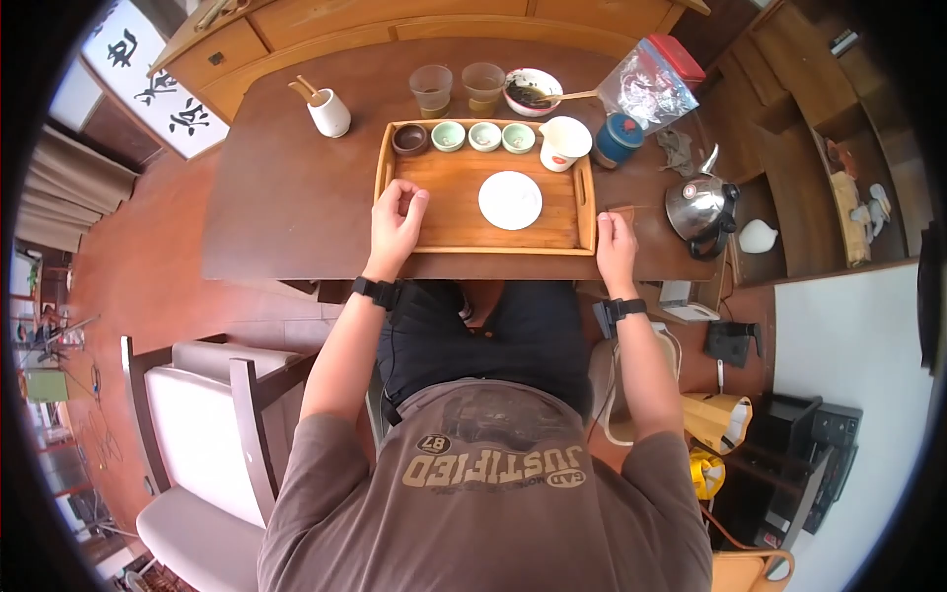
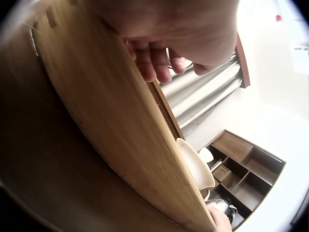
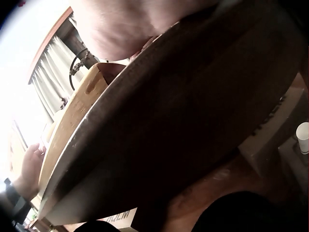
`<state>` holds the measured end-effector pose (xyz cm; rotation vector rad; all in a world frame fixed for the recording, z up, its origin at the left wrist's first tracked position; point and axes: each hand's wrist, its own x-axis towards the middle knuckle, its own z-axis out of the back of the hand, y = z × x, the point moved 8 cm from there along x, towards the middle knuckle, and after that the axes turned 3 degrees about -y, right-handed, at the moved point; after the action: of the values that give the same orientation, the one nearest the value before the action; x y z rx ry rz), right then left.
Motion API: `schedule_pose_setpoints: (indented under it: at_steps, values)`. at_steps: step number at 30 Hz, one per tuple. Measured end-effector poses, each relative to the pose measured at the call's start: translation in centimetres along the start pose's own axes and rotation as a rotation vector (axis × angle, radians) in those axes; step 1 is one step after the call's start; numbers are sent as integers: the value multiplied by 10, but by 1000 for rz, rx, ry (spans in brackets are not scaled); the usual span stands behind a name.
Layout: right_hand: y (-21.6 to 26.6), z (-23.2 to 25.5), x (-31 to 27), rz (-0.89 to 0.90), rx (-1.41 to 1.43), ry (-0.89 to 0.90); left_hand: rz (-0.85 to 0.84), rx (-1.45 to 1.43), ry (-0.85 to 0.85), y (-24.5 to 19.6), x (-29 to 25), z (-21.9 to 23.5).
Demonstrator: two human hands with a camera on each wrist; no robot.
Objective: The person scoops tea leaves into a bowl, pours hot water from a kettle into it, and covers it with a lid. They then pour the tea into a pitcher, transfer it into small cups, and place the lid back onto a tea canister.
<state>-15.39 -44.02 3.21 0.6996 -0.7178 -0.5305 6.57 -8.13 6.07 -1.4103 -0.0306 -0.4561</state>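
A wooden tray [image 1: 473,250] lies on the dark table near its front edge. My left hand [image 1: 396,225] rests at the tray's front left corner, fingers loosely bent and holding nothing. Beside the front right corner is my right hand [image 1: 617,247], its fingers loosely bent at the table edge. Between the hands, a round white dish [image 1: 510,200] sits on the tray. Along the tray's back stand a dark brown cup [image 1: 410,139], three pale green cups [image 1: 484,137] and a white pitcher [image 1: 565,145]. The left wrist view shows the tray's side wall [image 2: 116,106] below the left hand's fingers.
Behind the tray are two clear glasses [image 1: 431,91], a bowl with dark leaves [image 1: 534,91] and a plastic bag [image 1: 646,89]. A blue canister [image 1: 619,140] and a steel kettle [image 1: 702,204] stand to the right. A white tool holder [image 1: 330,113] is at the left.
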Motion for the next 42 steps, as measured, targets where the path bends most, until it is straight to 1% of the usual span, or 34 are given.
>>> schedule_pose_setpoints:
  at_steps: [3, 5, 7, 9, 10, 12, 15, 16, 17, 19, 20, 21, 22, 23, 25, 27, 29, 30, 32, 35, 39, 42]
  values:
    - [-1, -2, 0, -47, -20, 36, 15, -9, -6, 3, -1, -2]
    - [1, -2, 0, -26, -39, 24, -9, -16, -9, -3, -2, -1]
    - [-1, -2, 1, -1, -55, 18, 0, 7, -8, 2, -1, 0]
    - [-10, -5, 0, -67, -67, 67, -28, 66, 1, 1, -2, -2]
    - [-10, -4, 0, -39, -87, 63, -22, 63, -6, 2, -2, -2]
    - [-11, -5, 1, -35, -82, 68, 16, 25, 39, 4, -3, -6]
    - [-5, -1, -2, -39, -24, 52, 14, -34, 30, -3, 1, -12]
    - [-2, -1, 0, -39, 23, 30, 20, 40, 76, -9, 4, -15]
    - [-4, -4, 0, -45, 35, 34, -49, 103, 103, -21, 5, -19]
    - [-8, -5, -5, -74, 9, 68, -81, 166, 184, -40, 5, -29]
    - [-15, -3, -1, -145, 25, 86, -243, 267, 254, -64, 9, -45]
    - [-15, -4, -1, -116, 42, 79, -402, 366, 330, -94, 13, -64]
    - [-18, -5, 0, -117, 59, 82, -355, 396, 461, -92, 15, -79]
    - [-20, -5, -1, -120, 74, 85, -344, 407, 478, -94, 18, -86]
    - [-27, -7, -1, -137, 96, 91, -535, 525, 591, -105, 15, -109]
    - [-30, -7, -3, -150, 116, 87, -547, 571, 645, -99, 14, -123]
    - [-30, -8, -3, -137, 108, 79, -669, 658, 673, -99, 12, -136]
    - [-27, -6, -4, -151, 111, 68, -676, 659, 690, -100, 11, -140]
    - [-18, -4, -3, -147, 134, 80, -642, 737, 793, -94, 7, -150]
    - [-15, -4, -3, -181, 160, 105, -629, 733, 871, -95, 2, -156]
    - [-13, -2, -2, -182, 131, 124, -646, 721, 845, -92, 3, -158]
    - [-8, 0, 0, -127, 156, 92, -625, 774, 894, -92, 5, -160]
